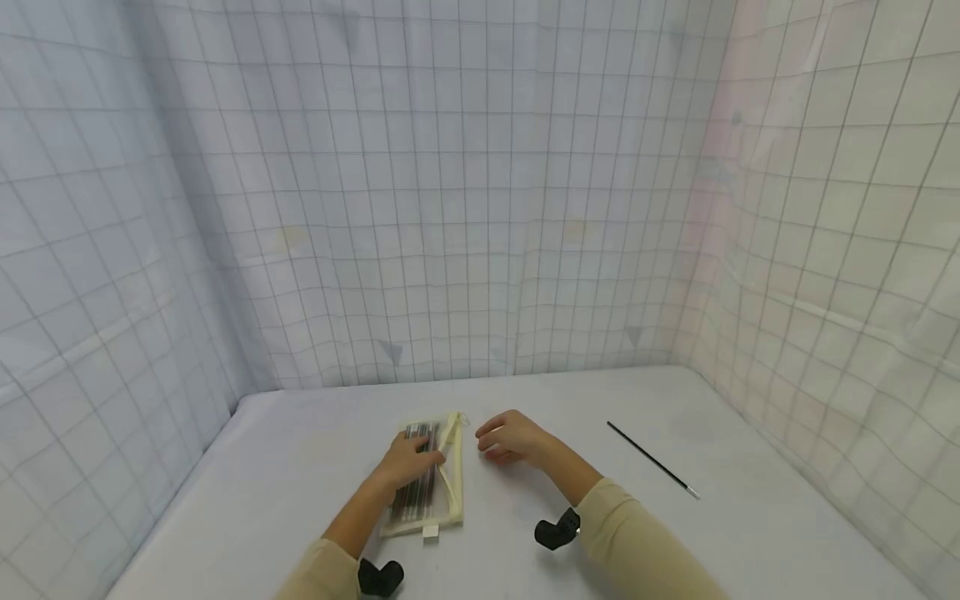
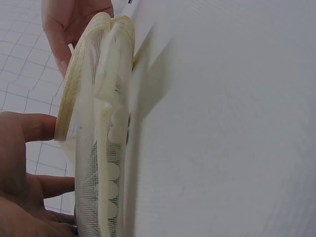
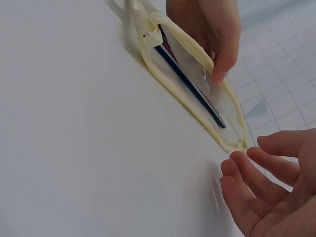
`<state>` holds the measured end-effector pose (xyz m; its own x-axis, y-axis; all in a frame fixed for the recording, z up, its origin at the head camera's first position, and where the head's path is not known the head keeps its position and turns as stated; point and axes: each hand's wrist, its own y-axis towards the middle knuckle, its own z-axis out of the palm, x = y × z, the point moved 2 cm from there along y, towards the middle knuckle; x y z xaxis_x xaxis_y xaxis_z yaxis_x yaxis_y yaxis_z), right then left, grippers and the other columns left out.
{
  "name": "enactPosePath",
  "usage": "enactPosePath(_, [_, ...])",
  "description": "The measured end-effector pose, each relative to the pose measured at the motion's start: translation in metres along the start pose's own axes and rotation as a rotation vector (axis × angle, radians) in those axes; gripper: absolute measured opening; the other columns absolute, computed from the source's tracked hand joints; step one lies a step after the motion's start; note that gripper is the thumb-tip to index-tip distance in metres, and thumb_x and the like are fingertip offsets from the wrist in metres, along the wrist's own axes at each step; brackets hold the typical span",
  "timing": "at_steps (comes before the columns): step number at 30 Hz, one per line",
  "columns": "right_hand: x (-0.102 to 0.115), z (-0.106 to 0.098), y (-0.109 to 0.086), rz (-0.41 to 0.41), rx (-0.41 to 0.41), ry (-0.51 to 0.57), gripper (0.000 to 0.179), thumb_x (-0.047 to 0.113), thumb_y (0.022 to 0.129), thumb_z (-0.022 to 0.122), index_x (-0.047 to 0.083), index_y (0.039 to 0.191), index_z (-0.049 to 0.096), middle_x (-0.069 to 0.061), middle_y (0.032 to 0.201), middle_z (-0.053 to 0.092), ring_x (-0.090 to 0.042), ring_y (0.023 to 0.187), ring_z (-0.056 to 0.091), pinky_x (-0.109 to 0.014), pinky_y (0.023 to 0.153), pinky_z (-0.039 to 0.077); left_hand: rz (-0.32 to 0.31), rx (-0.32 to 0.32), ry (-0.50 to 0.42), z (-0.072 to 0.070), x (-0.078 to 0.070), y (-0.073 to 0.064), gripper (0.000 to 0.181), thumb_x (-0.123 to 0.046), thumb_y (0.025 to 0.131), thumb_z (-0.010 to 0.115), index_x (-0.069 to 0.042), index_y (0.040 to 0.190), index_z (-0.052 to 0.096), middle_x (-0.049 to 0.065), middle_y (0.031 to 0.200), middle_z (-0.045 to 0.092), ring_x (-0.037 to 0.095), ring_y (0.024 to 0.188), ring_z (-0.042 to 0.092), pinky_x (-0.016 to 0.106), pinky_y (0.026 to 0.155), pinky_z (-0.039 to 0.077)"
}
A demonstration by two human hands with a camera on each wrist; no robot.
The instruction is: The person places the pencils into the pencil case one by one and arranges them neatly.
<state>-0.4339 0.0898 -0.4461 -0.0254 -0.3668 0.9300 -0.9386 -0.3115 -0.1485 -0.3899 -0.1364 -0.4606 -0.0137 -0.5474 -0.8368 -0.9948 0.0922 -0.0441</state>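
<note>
A see-through mesh zip pouch point(image 1: 457, 475) with cream edging lies on the white table, with several slender dark and reddish sticks point(image 3: 190, 89) inside. Along its right side the mouth gapes, shown from the front in the right wrist view. My left hand point(image 1: 407, 462) lies over the pouch and holds the raised lip, its thumb point(image 3: 227, 59) at the cream zip edge point(image 2: 69, 106). Just right of the mouth is my right hand point(image 1: 512, 437), holding nothing, fingers loosely bent. In the right wrist view its fingertips point(image 3: 239, 157) come close to the pouch's end.
Farther right on the table lies a slender black stick point(image 1: 651, 458) with a silvery end. A small white tab point(image 1: 431, 533) sticks out from the pouch's near edge. White checked curtains point(image 1: 465, 208) surround the table at the back and both sides.
</note>
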Motion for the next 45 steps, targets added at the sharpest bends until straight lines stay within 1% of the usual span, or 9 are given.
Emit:
enactPosePath(6, [-0.007, -0.020, -0.008, 0.029, -0.020, -0.020, 0.029, 0.006, 0.092, 0.073, -0.002, 0.120, 0.073, -0.007, 0.097, 0.074, -0.019, 0.084, 0.072, -0.034, 0.074, 0.060, -0.005, 0.014, -0.003, -0.001, 0.004, -0.003, 0.071, -0.028, 0.095, 0.067, 0.010, 0.150, 0.044, 0.040, 0.162, 0.008, 0.064, 0.144, 0.017, 0.075, 0.109, 0.026])
enactPosePath(12, [-0.016, -0.042, -0.020, 0.031, -0.056, -0.027, 0.030, 0.008, 0.093, 0.074, -0.002, 0.121, 0.072, -0.008, 0.104, 0.073, -0.021, 0.088, 0.072, -0.037, 0.077, 0.060, -0.004, 0.006, -0.011, 0.001, 0.005, -0.005, 0.070, -0.027, 0.095, 0.067, 0.009, 0.150, 0.045, 0.040, 0.161, 0.010, 0.064, 0.143, 0.018, 0.075, 0.108, 0.027])
enactPosePath(18, [-0.020, -0.061, -0.026, 0.015, -0.057, -0.031, 0.032, 0.007, 0.092, 0.076, -0.004, 0.122, 0.070, -0.009, 0.107, 0.072, -0.022, 0.092, 0.071, -0.038, 0.080, 0.060, -0.010, 0.002, -0.003, 0.002, 0.006, -0.003, 0.070, -0.028, 0.094, 0.068, 0.009, 0.150, 0.045, 0.040, 0.161, 0.010, 0.064, 0.143, 0.018, 0.074, 0.109, 0.026])
enactPosePath(26, [-0.020, -0.082, -0.033, 0.015, -0.052, -0.046, 0.034, 0.008, 0.093, 0.076, -0.005, 0.124, 0.069, -0.009, 0.106, 0.073, -0.026, 0.096, 0.071, -0.038, 0.081, 0.060, -0.004, 0.007, -0.013, 0.000, 0.004, -0.002, 0.070, -0.027, 0.095, 0.067, 0.009, 0.150, 0.045, 0.040, 0.162, 0.009, 0.064, 0.144, 0.016, 0.074, 0.110, 0.024])
enactPosePath(34, [-0.018, -0.104, -0.043, 0.026, -0.106, -0.082, 0.034, 0.006, 0.092, 0.076, -0.005, 0.123, 0.069, -0.008, 0.105, 0.073, -0.025, 0.094, 0.070, -0.038, 0.080, 0.059, 0.002, 0.008, -0.007, -0.003, 0.000, -0.002, 0.070, -0.028, 0.095, 0.067, 0.010, 0.150, 0.044, 0.040, 0.161, 0.009, 0.064, 0.144, 0.017, 0.074, 0.109, 0.025])
enactPosePath(40, [-0.023, -0.121, -0.051, 0.031, -0.118, -0.120, 0.035, 0.007, 0.092, 0.077, -0.005, 0.124, 0.068, -0.007, 0.106, 0.074, -0.025, 0.094, 0.070, -0.038, 0.081, 0.059, 0.010, 0.005, 0.010, -0.003, 0.001, -0.002, 0.069, -0.028, 0.097, 0.066, 0.010, 0.150, 0.045, 0.042, 0.160, 0.010, 0.064, 0.143, 0.018, 0.075, 0.109, 0.026])
enactPosePath(45, [-0.031, -0.139, -0.058, 0.044, -0.149, -0.151, 0.034, 0.007, 0.093, 0.076, -0.006, 0.124, 0.068, -0.007, 0.107, 0.073, -0.025, 0.094, 0.069, -0.036, 0.078, 0.059, 0.011, 0.007, -0.006, -0.002, 0.001, -0.002, 0.070, -0.028, 0.096, 0.067, 0.009, 0.150, 0.045, 0.041, 0.161, 0.009, 0.064, 0.143, 0.017, 0.075, 0.109, 0.025])
